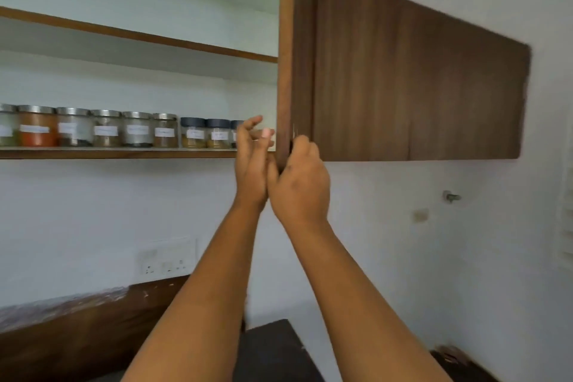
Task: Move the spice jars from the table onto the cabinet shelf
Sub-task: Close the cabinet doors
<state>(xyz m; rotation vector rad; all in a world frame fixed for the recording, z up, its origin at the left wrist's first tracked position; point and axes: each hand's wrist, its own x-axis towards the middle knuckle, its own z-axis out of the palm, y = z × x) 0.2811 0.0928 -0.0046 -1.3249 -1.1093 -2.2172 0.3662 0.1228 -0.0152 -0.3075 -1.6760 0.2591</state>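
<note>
Several labelled spice jars [105, 129] stand in a row on the lowest cabinet shelf [124, 152], silver-lidded ones at left and dark-lidded ones [218, 133] toward the right. The rightmost jar is partly hidden behind my left hand [251, 158]. That hand is raised in front of the shelf's right end, fingers apart, holding nothing. My right hand [299, 181] is closed around the bottom corner of the open cabinet door [286, 56], which I see edge-on.
A shut brown cabinet door [418, 80] spans the wall to the right. Below the shelf are a white wall with a switch and socket panel [166, 257], a dark wooden counter edge [77, 335] and a dark table corner [273, 350].
</note>
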